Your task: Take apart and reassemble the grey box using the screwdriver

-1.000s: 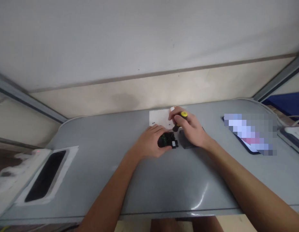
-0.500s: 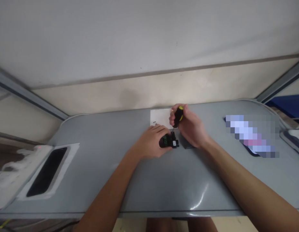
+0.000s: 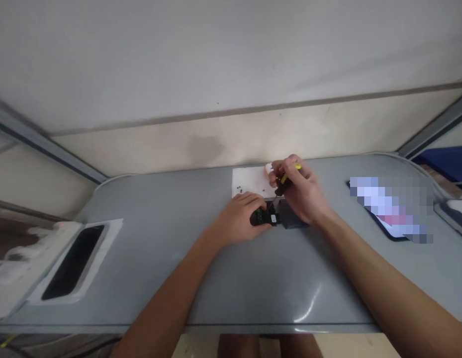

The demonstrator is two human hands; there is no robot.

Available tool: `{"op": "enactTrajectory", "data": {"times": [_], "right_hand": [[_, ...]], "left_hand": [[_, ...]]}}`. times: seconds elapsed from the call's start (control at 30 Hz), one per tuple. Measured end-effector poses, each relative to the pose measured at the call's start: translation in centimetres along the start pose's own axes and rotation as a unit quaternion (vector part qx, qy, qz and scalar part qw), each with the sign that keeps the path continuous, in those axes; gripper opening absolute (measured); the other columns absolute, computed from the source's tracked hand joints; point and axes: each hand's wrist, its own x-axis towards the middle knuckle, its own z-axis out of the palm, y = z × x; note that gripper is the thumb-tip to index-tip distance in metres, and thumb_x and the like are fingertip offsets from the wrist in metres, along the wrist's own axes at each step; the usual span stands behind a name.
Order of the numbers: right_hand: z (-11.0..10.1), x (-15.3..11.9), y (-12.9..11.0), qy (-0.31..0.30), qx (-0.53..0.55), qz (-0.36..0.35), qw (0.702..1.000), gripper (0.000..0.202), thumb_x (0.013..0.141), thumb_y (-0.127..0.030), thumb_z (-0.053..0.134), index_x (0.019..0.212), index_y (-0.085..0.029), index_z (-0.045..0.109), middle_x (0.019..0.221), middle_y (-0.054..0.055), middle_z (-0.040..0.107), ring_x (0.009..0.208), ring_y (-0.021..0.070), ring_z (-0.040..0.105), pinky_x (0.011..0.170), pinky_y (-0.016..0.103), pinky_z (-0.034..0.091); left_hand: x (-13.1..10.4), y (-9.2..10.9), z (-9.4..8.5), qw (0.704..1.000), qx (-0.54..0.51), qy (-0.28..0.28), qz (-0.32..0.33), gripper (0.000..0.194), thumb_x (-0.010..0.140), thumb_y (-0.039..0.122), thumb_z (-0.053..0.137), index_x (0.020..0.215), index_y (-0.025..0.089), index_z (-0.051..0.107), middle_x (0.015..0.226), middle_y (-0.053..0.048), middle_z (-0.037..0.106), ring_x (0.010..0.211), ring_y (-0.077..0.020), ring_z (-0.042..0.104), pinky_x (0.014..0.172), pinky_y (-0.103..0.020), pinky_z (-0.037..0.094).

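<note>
My left hand (image 3: pixel 243 215) is closed around a small black electronic device (image 3: pixel 268 218) with a green circuit board and a white label, held at the tabletop. In my right hand (image 3: pixel 300 186) is a black and yellow screwdriver (image 3: pixel 285 186), tilted, its shaft pointing down to the left at the device. Whether its tip touches the device I cannot tell. A flat dark piece (image 3: pixel 292 219) lies under my right hand, partly hidden by it. Behind my hands is a white sheet (image 3: pixel 249 178) with several tiny dark bits, perhaps screws, and a small white and orange object (image 3: pixel 268 169) beside my right fingertips.
The grey table (image 3: pixel 152 253) meets a wall at the back. A phone with a blurred screen (image 3: pixel 387 209) lies to the right. At left are a black slab (image 3: pixel 74 263) on white material and a white power strip with plugs (image 3: pixel 33 268).
My right hand has moved slightly right, and the screwdriver has gone from nearly upright to tilted rightward. The device and my left hand have shifted a little to the right.
</note>
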Motion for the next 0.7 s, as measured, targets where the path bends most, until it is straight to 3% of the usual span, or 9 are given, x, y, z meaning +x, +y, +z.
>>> {"op": "enactTrajectory", "data": {"times": [0.1,0.17,0.23,0.3,0.43,0.53,0.63,0.7], "right_hand": [[-0.2,0.1,0.2,0.027,0.019,0.005,0.999,0.051,0.090,-0.062,0.067,0.079,-0.025,0.033,0.070,-0.004,0.046,0.052,0.0103,0.042,0.050,0.026,0.037],[-0.3,0.3,0.3,0.031,0.012,0.001,0.999,0.052,0.091,-0.069,0.059,0.078,-0.026,0.033,0.062,-0.007,0.033,0.047,0.0103,0.032,0.046,0.026,0.031],[-0.4,0.5,0.4,0.022,-0.001,-0.001,1.000,0.051,0.094,-0.076,0.045,0.081,-0.027,0.041,0.062,-0.005,0.033,0.049,0.0122,0.035,0.048,0.028,0.035],[-0.5,0.6,0.4,0.006,-0.007,0.005,1.000,0.049,0.095,-0.075,0.040,0.087,-0.027,0.047,0.069,-0.002,0.043,0.056,0.0145,0.045,0.053,0.030,0.042],[-0.7,0.4,0.5,0.008,0.028,0.005,1.000,0.046,0.089,-0.065,0.064,0.083,-0.026,0.041,0.090,0.001,0.056,0.071,0.0143,0.057,0.062,0.030,0.048],[-0.9,0.3,0.5,0.007,0.043,0.027,0.999,0.054,0.085,-0.062,0.072,0.079,-0.025,0.033,0.077,-0.004,0.050,0.055,0.0094,0.046,0.052,0.027,0.038],[-1.0,0.5,0.1,-0.003,0.034,0.045,0.998,0.053,0.090,-0.074,0.055,0.078,-0.026,0.038,0.064,-0.006,0.034,0.048,0.0098,0.030,0.046,0.028,0.030],[-1.1,0.6,-0.2,-0.008,0.039,0.055,0.998,0.052,0.092,-0.077,0.046,0.084,-0.026,0.048,0.066,-0.003,0.037,0.050,0.0120,0.035,0.048,0.030,0.035]], "left_hand": [[-0.1,-0.1,0.0,1.000,0.009,0.003,0.013,0.023,0.088,0.038,0.076,0.100,0.022,0.064,0.120,-0.006,0.069,0.115,-0.0249,0.064,0.107,-0.044,0.046],[-0.2,-0.2,0.0,1.000,0.014,0.006,0.014,0.023,0.087,0.038,0.077,0.101,0.022,0.066,0.123,-0.006,0.069,0.117,-0.0253,0.064,0.108,-0.044,0.046],[-0.2,-0.4,0.1,1.000,0.012,0.012,0.014,0.025,0.087,0.039,0.077,0.103,0.022,0.067,0.126,-0.008,0.068,0.119,-0.0262,0.063,0.108,-0.045,0.047],[-0.3,-0.5,0.3,1.000,0.001,0.016,0.016,0.025,0.087,0.040,0.076,0.104,0.022,0.069,0.126,-0.008,0.068,0.119,-0.0266,0.064,0.107,-0.045,0.049],[-0.3,-0.7,0.4,0.999,-0.015,0.025,0.020,0.023,0.088,0.040,0.076,0.102,0.022,0.071,0.125,-0.009,0.070,0.118,-0.0263,0.066,0.106,-0.045,0.052],[-0.3,-0.7,0.4,0.999,-0.020,0.029,0.021,0.023,0.088,0.039,0.076,0.103,0.022,0.071,0.126,-0.008,0.071,0.118,-0.0254,0.066,0.106,-0.044,0.053],[-0.3,-0.9,0.5,0.999,-0.022,0.028,0.021,0.023,0.087,0.041,0.077,0.102,0.023,0.072,0.127,-0.008,0.071,0.119,-0.0253,0.067,0.106,-0.044,0.053],[-0.3,-0.9,0.5,0.999,-0.022,0.028,0.019,0.024,0.087,0.041,0.078,0.101,0.023,0.072,0.126,-0.008,0.072,0.118,-0.0255,0.067,0.106,-0.045,0.053]]}}
